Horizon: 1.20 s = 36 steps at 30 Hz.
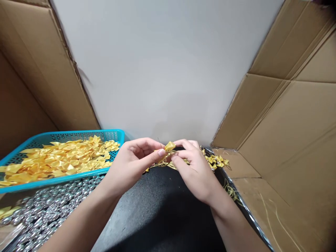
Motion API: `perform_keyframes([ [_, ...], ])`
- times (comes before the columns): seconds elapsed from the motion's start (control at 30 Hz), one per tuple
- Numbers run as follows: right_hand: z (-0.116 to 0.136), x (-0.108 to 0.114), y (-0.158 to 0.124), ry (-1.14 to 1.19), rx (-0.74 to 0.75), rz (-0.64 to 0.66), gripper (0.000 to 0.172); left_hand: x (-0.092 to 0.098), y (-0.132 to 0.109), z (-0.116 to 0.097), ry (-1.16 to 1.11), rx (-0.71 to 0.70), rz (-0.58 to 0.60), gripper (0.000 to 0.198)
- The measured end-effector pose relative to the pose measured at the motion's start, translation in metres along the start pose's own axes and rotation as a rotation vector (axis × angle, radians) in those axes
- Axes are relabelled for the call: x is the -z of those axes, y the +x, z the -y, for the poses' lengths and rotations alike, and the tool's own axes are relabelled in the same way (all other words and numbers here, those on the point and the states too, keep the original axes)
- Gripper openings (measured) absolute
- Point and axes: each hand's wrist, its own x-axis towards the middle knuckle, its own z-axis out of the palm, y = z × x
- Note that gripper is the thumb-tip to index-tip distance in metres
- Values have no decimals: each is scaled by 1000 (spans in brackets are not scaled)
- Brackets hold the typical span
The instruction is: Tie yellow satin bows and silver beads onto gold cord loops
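Between my two hands is a yellow ribbon bow (pixel 170 145), held above the black work surface (pixel 147 206). My left hand (pixel 135 155) pinches it from the left between thumb and fingertips. From the other side, the thumb and index finger of my right hand (pixel 193 162) close on gold cords (pixel 170 163) just below the bow. A thin dark strand sticks up near my left fingertips. Behind my right hand, more yellow bows (pixel 216 161) on cord lie at the surface's right edge. My fingers partly cover where cord and bow meet.
A blue plastic basket (pixel 115 134) full of yellow ribbon bows (pixel 70 157) stands on the left. Many shiny silver beads (pixel 49 206) lie in front of it. Loose gold thread (pixel 231 192) hangs at the right edge. Cardboard panels (pixel 294 115) flank a pale wall (pixel 168 63).
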Motion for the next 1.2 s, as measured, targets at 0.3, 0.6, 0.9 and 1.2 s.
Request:
perform_keyframes([
  [0.3, -5, -8, 1, -149, 67, -119, 15, -3, 4, 9, -217, 51, -105, 15],
  [0.6, -8, -3, 6, 348, 35, 53, 23, -2, 4, 6, -210, 61, -82, 17],
  [0.9, -5, -2, 6, 489, -36, 6, 12, -2, -2, 1, -20, -45, -155, 13],
  [1.2, -3, 4, -1, 485, 88, 22, 8, -4, -4, -2, 18, -33, -237, 16],
])
